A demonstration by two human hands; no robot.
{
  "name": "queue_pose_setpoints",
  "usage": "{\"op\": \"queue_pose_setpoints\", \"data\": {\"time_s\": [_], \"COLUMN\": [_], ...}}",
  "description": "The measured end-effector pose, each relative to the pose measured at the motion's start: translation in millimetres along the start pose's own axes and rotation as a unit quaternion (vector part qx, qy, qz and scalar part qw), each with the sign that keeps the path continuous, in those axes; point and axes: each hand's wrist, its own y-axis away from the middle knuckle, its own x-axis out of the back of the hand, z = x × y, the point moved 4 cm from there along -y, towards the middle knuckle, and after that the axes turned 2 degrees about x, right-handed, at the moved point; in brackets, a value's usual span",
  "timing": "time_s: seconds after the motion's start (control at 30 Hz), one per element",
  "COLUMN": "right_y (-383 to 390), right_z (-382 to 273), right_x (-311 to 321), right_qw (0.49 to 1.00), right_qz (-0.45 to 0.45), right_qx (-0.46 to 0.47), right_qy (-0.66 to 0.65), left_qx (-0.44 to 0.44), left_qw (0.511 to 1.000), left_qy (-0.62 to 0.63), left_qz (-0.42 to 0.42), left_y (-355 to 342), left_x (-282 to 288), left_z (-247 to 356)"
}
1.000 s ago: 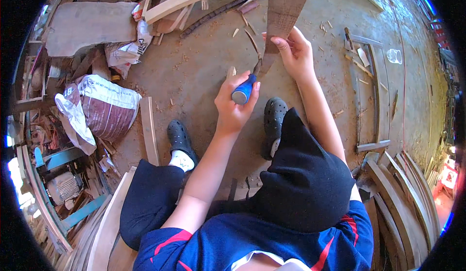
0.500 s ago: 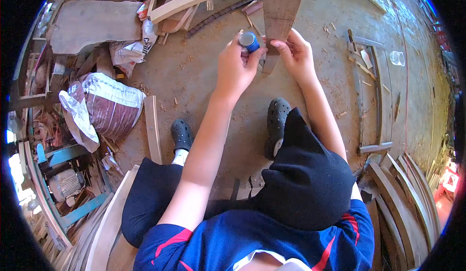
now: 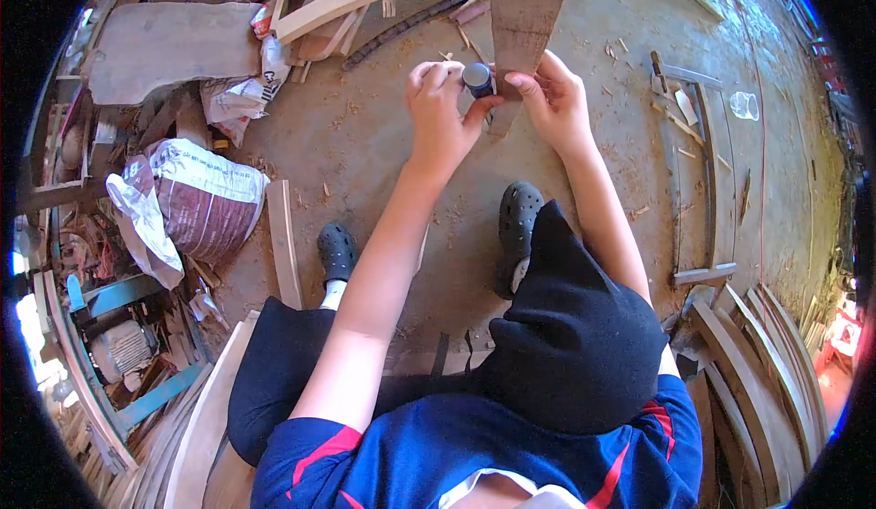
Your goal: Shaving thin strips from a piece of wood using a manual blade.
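Observation:
My left hand [image 3: 438,119] is closed, its thumb and curled fingers around a small dark-blue cylinder with a round grey top [image 3: 476,77]. The cylinder is held upright against the left side of a brown wooden board [image 3: 527,16]. Coming in from the top edge, this board narrows toward its near end. My right hand [image 3: 553,103] grips the board's right edge, thumb on the face turned to me and fingers behind. Whatever lies between the cylinder and the board is hidden.
Wood pieces and a curved beam [image 3: 383,0] lie at the far left, near a slab [image 3: 173,53] and a brown-and-white sack [image 3: 205,199]. A blue-framed machine [image 3: 123,349] stands at left. On the right are a wooden frame saw [image 3: 712,176], a clear cup [image 3: 745,106] and curved planks [image 3: 744,390].
The cylinder has tilted and shifted slightly right and nearer, closer to the board. My left fingers have loosened and turned around it. My right hand keeps its hold.

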Motion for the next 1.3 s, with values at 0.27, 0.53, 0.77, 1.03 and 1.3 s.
{"op": "queue_pose_setpoints", "data": {"time_s": [0.27, 0.53, 0.77, 1.03, 1.3], "right_y": [1, 5, 8, 8, 9], "right_z": [0, 13, 27, 22, 31], "right_x": [-2, -2, -6, -6, -3], "right_qw": [1.0, 0.994, 0.993, 0.989, 0.982], "right_qz": [-0.015, -0.006, -0.037, -0.022, 0.097], "right_qx": [0.001, -0.05, -0.111, -0.057, -0.067], "right_qy": [0.0, -0.095, -0.015, 0.138, 0.144], "left_qx": [0.039, 0.111, 0.152, 0.364, 0.377], "left_qw": [0.996, 0.993, 0.986, 0.919, 0.9], "left_qy": [-0.072, -0.037, 0.055, 0.1, -0.128], "left_qz": [0.036, -0.029, -0.049, -0.115, -0.176], "left_y": [15, 15, 10, 125, 315], "left_x": [1, -8, -11, -11, -26], "left_z": [5, 5, 1, -63, -117]}}
